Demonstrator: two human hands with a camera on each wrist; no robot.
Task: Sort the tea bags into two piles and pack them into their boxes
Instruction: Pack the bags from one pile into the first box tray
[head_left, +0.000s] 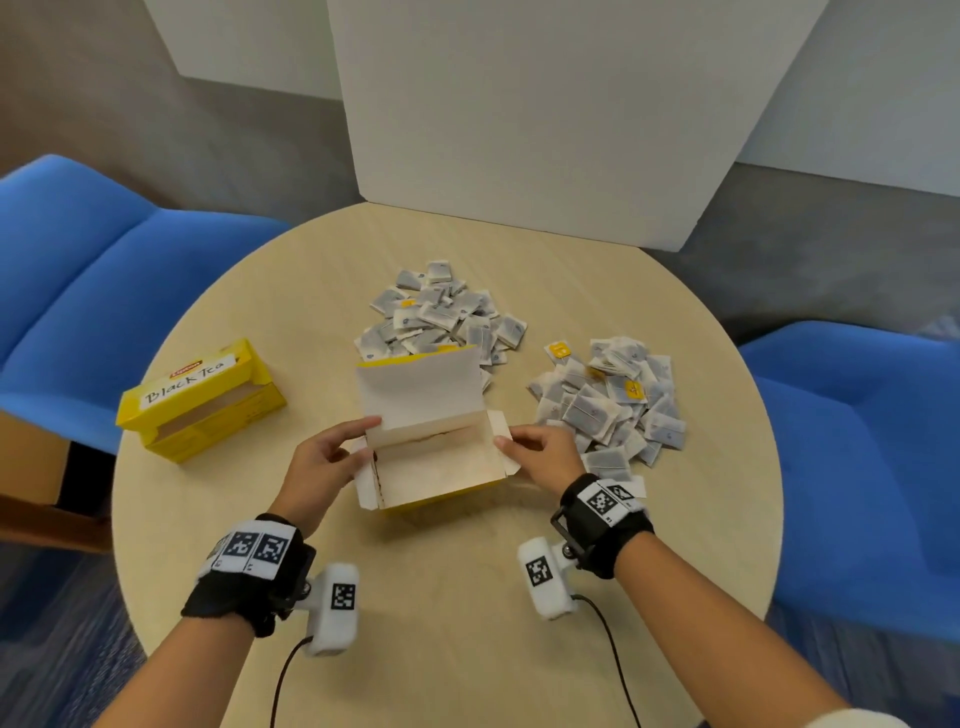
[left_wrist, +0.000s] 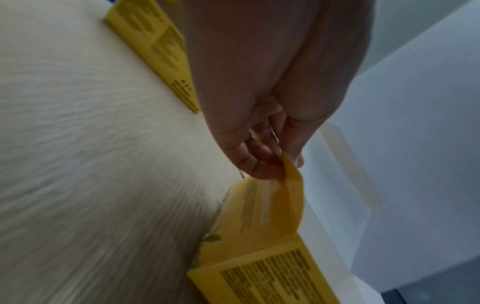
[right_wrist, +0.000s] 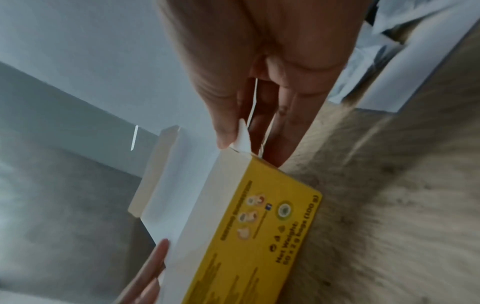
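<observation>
An open yellow tea box (head_left: 431, 467) stands in the middle of the round table, lid flipped up, inside bare. My left hand (head_left: 332, 457) pinches its left end flap (left_wrist: 291, 185). My right hand (head_left: 540, 452) pinches the right end flap (right_wrist: 242, 139). One pile of tea bags (head_left: 441, 317) lies behind the box. A second pile (head_left: 613, 400) lies to its right, just beyond my right hand. Another yellow box (head_left: 200, 397), labelled "Black Tea", sits open at the left.
The round wooden table (head_left: 467, 597) is ringed by blue chairs at the left (head_left: 88, 291) and right (head_left: 862, 452). A white board (head_left: 545, 114) stands upright at the table's far edge. Cables run from both wrist cameras toward me.
</observation>
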